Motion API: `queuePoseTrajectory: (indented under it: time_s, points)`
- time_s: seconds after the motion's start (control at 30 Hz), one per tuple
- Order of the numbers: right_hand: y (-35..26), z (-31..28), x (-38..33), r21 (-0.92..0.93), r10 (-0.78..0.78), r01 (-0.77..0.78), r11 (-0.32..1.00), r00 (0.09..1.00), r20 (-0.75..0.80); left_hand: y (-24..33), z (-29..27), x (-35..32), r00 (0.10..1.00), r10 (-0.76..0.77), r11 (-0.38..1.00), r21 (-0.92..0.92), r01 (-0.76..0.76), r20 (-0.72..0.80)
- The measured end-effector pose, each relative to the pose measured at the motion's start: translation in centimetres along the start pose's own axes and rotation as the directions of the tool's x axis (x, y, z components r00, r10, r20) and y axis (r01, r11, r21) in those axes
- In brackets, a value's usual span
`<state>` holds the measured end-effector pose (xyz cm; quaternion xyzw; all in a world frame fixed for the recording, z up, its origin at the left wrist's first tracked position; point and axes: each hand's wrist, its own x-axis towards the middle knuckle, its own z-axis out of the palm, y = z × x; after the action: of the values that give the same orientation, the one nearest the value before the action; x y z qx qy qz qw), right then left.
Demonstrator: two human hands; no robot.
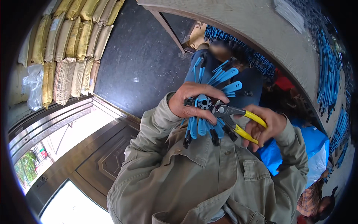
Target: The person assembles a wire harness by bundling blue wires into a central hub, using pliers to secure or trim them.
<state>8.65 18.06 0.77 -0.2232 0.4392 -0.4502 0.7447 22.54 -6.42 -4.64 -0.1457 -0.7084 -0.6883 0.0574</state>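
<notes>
blue plastic sprue [209,102] – yellow-handled cutters [238,119]

I count two hands at work: my left hand [194,100] and my right hand [266,125]. There is one radial cluster of blue plastic parts [209,108] and one pair of yellow-handled cutters [238,121]. Stacked sacks [71,48] number at least a dozen; I cannot count them exactly. Loose blue pieces on the surface [328,71] are too many to count.

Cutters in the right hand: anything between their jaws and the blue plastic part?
Nothing visible. The cutters, held by the right hand, already meet the blue plastic part gripped in the left hand.
</notes>
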Motion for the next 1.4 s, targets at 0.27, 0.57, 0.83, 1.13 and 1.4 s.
queuePoseTrajectory:
  time_s: [0.27,0.57,0.83,1.13,1.4]
  points:
    - [1.1,1.0,0.3,-0.945,-0.510,0.065,0.322,0.853,-0.115,1.6,-0.6,1.0,0.993,-0.120,0.992,-0.045,0.120,0.020]
    - [-0.1,0.7,-0.2,-0.532,-0.413,0.285,0.797,0.901,-0.136,0.8,-0.3,-0.1,1.000,-0.007,1.000,-0.026,0.007,-0.012]
    - [-0.4,3.1,2.5,-0.924,-0.727,-0.337,-0.181,0.678,-0.105,0.8,1.7,-1.2,0.961,-0.009,0.991,0.123,0.044,-0.276]
    - [0.8,1.8,3.0,-0.940,-0.713,-0.304,-0.154,0.693,-0.107,0.8,2.3,-1.6,0.929,-0.022,0.982,0.165,0.089,-0.370]
    - [4.0,-0.2,6.5,-0.996,-0.817,-0.073,0.044,0.572,-0.078,0.7,2.9,-1.4,0.897,-0.013,0.988,0.131,0.079,-0.443]
